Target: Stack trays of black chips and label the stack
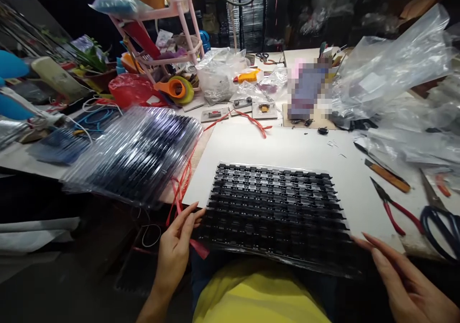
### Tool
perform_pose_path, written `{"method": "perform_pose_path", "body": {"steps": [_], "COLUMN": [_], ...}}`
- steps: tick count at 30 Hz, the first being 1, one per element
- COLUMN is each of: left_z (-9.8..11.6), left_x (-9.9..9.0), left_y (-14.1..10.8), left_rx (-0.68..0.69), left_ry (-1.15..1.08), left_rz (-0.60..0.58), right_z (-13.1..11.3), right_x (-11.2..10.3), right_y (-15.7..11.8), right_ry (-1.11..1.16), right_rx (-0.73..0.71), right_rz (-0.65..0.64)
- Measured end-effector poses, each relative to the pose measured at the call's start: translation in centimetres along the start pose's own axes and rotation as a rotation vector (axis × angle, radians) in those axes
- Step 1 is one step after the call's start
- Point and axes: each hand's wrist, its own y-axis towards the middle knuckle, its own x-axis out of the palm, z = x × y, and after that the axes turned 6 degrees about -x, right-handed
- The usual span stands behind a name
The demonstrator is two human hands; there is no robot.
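A clear plastic tray [273, 208] filled with rows of small black parts lies over a white board [230, 143], its near edge reaching out over my lap. At the tray's left edge is my left hand [178, 241], thumb and fingers closed on the rim. My right hand [402, 277] is by the near right corner, its fingers stretched out and thumb apart, one fingertip touching or very near the edge. Left of the board sits a stack of similar trays [140, 155]. Red plastic ribbon [183, 184] hangs between stack and board.
Pliers [391, 205], a utility knife [386, 174] and scissors [436, 213] lie at right. Clear plastic bags [391, 69] pile behind them. Small grey blocks [264, 109] and loose black parts [322, 131] lie farther back. A pink rack [161, 14] stands back left.
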Motion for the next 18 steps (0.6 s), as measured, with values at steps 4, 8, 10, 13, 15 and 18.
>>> {"method": "perform_pose_path", "body": {"steps": [4, 8, 10, 13, 15, 18], "left_z": [0.0, 0.8, 1.5, 2.9, 3.6, 4.0], "left_x": [-1.1, -1.1, -0.7, 0.6, 1.6, 2.8], "left_y": [0.4, 1.4, 2.2, 3.6, 4.5, 5.2], "left_rx": [-0.14, -0.396, -0.428, -0.528, -0.606, -0.615], "left_ry": [-0.067, -0.343, -0.455, -0.523, -0.501, -0.435], "left_rz": [-0.007, -0.239, -0.254, -0.254, -0.199, -0.048], "right_z": [1.5, 0.2, -1.6, -5.0, -6.9, -8.1], "right_x": [0.0, 0.1, -0.1, -0.3, -0.1, 0.7], "right_y": [-0.2, 0.6, 1.6, 3.5, 4.7, 5.8], "right_ry": [0.182, 0.726, 0.908, 1.063, 1.105, 1.032], "right_rx": [0.142, 0.299, 0.37, 0.433, 0.428, 0.437], "right_rz": [-0.144, -0.253, -0.267, -0.385, -0.448, -0.383]}}
